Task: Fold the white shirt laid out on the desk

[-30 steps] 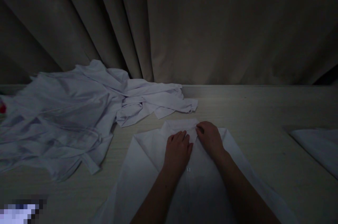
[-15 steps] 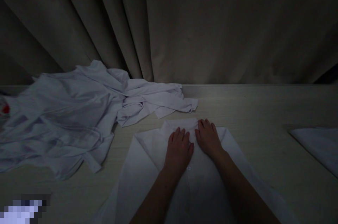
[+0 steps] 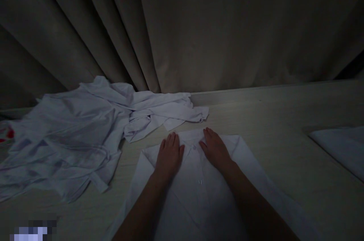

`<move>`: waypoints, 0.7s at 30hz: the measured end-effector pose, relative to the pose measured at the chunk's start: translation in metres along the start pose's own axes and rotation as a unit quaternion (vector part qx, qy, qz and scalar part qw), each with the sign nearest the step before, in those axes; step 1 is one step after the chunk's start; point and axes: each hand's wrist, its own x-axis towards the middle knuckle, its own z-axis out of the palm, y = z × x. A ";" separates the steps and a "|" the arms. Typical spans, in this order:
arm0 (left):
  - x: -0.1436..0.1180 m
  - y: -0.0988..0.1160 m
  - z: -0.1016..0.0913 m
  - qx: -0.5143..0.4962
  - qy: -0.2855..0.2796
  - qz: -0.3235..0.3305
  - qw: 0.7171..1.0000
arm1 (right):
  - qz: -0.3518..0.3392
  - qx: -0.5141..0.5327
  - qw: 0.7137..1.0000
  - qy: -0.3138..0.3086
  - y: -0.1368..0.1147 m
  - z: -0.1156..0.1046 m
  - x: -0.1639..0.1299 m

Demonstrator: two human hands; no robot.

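Our left hand (image 3: 170,154) now lies farther from our right hand (image 3: 215,149), both flat, exposing more white shirt (image 3: 189,180) between them

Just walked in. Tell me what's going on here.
A person has both bare hands on a white shirt spread front-up on a pale floor. The left hand and right hand lie open, one at each side of the collar, with a button visible between them. To the left is a crumpled heap of white cloth; more white cloth shows partly at the right edge. A curtain hangs behind.
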 end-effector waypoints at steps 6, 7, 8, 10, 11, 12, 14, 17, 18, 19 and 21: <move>0.000 0.000 0.003 0.014 -0.021 -0.030 0.999 | -0.006 -0.041 0.999 -0.032 0.003 0.004 -0.002; 0.001 0.000 0.002 0.015 -0.023 -0.033 0.999 | -0.001 -0.047 0.998 -0.033 0.003 0.004 -0.002; 0.001 -0.001 0.002 0.016 -0.023 -0.038 0.999 | 0.005 -0.052 0.998 -0.033 0.002 0.005 -0.002; 0.001 -0.001 0.003 0.014 -0.022 -0.046 0.999 | 0.019 -0.062 0.997 -0.031 0.001 0.005 -0.003; 0.001 -0.001 0.004 0.013 -0.022 -0.050 0.998 | 0.026 -0.066 0.997 -0.030 0.001 0.006 -0.003; 0.001 0.000 0.005 0.011 -0.023 -0.053 0.998 | 0.031 -0.070 0.997 -0.028 0.000 0.006 -0.004; 0.001 0.000 0.006 0.007 -0.027 -0.057 0.998 | 0.039 -0.078 0.996 -0.027 0.000 0.006 -0.004; 0.000 0.001 0.007 0.003 -0.030 -0.058 0.998 | 0.049 -0.085 0.995 -0.031 0.000 0.007 -0.003; 0.000 0.001 0.007 0.002 -0.030 -0.059 0.998 | 0.056 -0.086 0.994 -0.032 0.000 0.007 -0.003; 0.000 0.002 0.007 0.002 -0.029 -0.060 0.998 | 0.067 -0.088 0.993 -0.032 0.000 0.007 -0.003; -0.001 0.003 0.006 0.002 -0.027 -0.062 0.998 | 0.094 -0.089 0.991 -0.028 0.001 0.007 -0.003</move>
